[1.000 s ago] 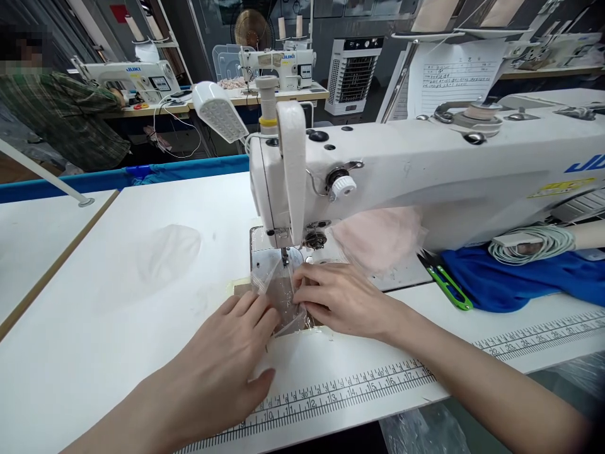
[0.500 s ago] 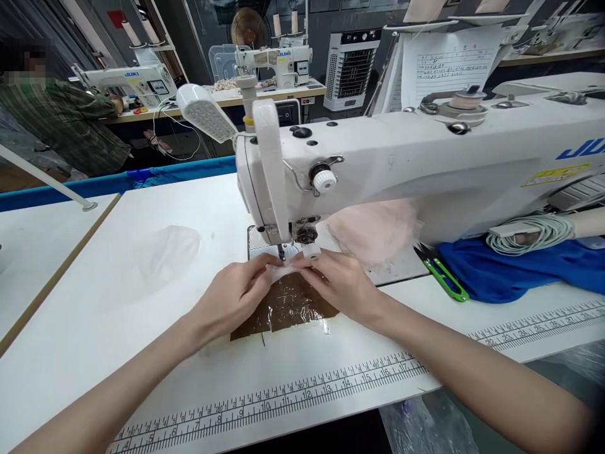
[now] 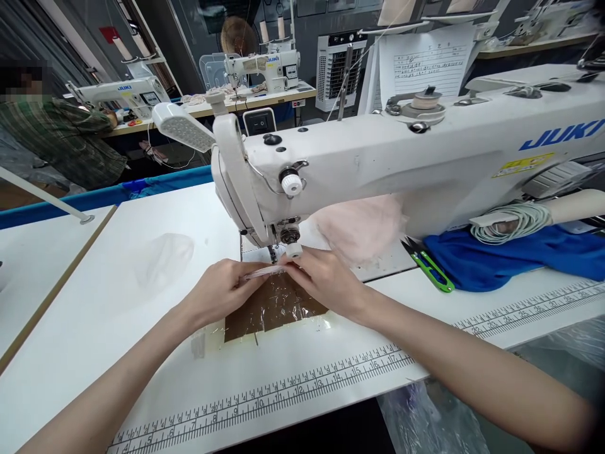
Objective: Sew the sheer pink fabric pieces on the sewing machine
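Observation:
A strip of pale sheer fabric (image 3: 265,272) stretches between my hands, just in front of the presser foot (image 3: 273,253) of a white sewing machine (image 3: 359,151). My left hand (image 3: 222,287) is closed, pinching the fabric's left end between thumb and fingers. On the other side my right hand (image 3: 326,277) is closed on it too, close to the needle area, its fingertips partly hidden by the machine head. Below the fabric lies a brown patch (image 3: 271,309) covered with shiny clear tape. A bunch of pale pink sheer fabric (image 3: 362,227) rests under the machine arm.
Green-handled thread snips (image 3: 432,268) lie beside blue cloth (image 3: 501,255) and a coil of pale cord (image 3: 513,224) on the right. A sheer white piece (image 3: 165,258) is on the left tabletop. A printed ruler (image 3: 302,394) lines the front edge. A person (image 3: 61,132) works at back left.
My left hand has moved leftward from the needle, so a longer strip of fabric shows between my hands. The right hand stays near the presser foot. The head view has shifted slightly.

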Motion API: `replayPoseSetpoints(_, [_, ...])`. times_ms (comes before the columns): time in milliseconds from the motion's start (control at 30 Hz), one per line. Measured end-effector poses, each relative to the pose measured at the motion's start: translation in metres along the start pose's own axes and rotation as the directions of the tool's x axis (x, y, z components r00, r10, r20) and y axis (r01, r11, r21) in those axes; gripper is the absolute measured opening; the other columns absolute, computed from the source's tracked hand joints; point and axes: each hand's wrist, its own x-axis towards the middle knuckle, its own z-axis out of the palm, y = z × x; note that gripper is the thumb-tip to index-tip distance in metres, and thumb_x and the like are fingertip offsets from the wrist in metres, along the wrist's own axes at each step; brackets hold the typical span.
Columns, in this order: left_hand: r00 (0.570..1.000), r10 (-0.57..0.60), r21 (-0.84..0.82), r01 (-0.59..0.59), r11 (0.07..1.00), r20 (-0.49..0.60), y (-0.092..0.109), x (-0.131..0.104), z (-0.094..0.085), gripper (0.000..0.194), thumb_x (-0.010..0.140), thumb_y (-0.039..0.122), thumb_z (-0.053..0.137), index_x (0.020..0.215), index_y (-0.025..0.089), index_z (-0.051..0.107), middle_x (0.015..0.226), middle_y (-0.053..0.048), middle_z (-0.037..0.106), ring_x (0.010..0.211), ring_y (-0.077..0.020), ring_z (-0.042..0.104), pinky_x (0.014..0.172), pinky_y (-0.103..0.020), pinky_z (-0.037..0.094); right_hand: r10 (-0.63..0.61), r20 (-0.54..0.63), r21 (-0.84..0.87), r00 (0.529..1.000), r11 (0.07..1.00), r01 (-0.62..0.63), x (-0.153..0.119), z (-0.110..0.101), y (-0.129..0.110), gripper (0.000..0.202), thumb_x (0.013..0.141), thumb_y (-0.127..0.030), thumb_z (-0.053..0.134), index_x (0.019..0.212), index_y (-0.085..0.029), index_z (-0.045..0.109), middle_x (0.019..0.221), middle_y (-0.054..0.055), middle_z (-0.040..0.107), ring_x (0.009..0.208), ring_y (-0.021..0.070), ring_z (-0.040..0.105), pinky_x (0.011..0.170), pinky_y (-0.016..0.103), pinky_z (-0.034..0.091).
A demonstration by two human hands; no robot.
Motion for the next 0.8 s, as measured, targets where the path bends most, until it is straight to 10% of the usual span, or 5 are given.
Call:
replayPoseSetpoints(400, [0.843, 0.427, 0.504, -0.227, 0.833, -0.326, 0.012, -0.009, 0.024, 0.033, 0.076, -0.005, 0.033, 0.070, 0.018, 0.056, 0.069, -0.003, 0.060, 0.067, -0.0174, 0.053, 0.061, -0.030, 0.042, 0.102, 0.227, -0.129, 0.968, 0.989, -0.073, -0.002, 0.001, -0.003, 0.020, 0.080, -0.005, 0.054, 0.083, -0.019, 0.068, 0.084, 0.000, 0.066, 0.066, 0.0105, 0.058, 0.050, 0.023, 0.032])
replayPoseSetpoints(567, [0.897, 0.280, 0.349, -0.155, 0.924, -0.343, 0.006, -0.009, 0.029, 0.034, 0.079, -0.002, 0.028, 0.071, 0.019, 0.054, 0.061, 0.000, 0.055, 0.054, -0.0139, 0.048, 0.052, -0.025, 0.036, 0.077, 0.203, -0.166, 0.976, 0.985, -0.043, -0.005, 0.003, 0.000, 0.017, 0.085, -0.009, 0.055, 0.081, -0.018, 0.068, 0.081, 0.000, 0.066, 0.065, 0.0109, 0.058, 0.049, 0.024, 0.031])
replayPoseSetpoints(800, [0.983, 0.077, 0.247, -0.033, 0.968, -0.169, 0.002, -0.006, 0.021, 0.039, 0.089, 0.036, 0.044, 0.121, 0.020, 0.059, 0.058, 0.001, 0.064, 0.048, -0.0157, 0.056, 0.048, -0.025, 0.037, -0.026, -0.040, -0.160, 0.999, 0.987, 0.020, -0.002, 0.003, 0.000, 0.025, 0.096, -0.020, 0.045, 0.089, -0.015, 0.069, 0.076, 0.002, 0.066, 0.059, 0.0092, 0.056, 0.048, 0.022, 0.034])
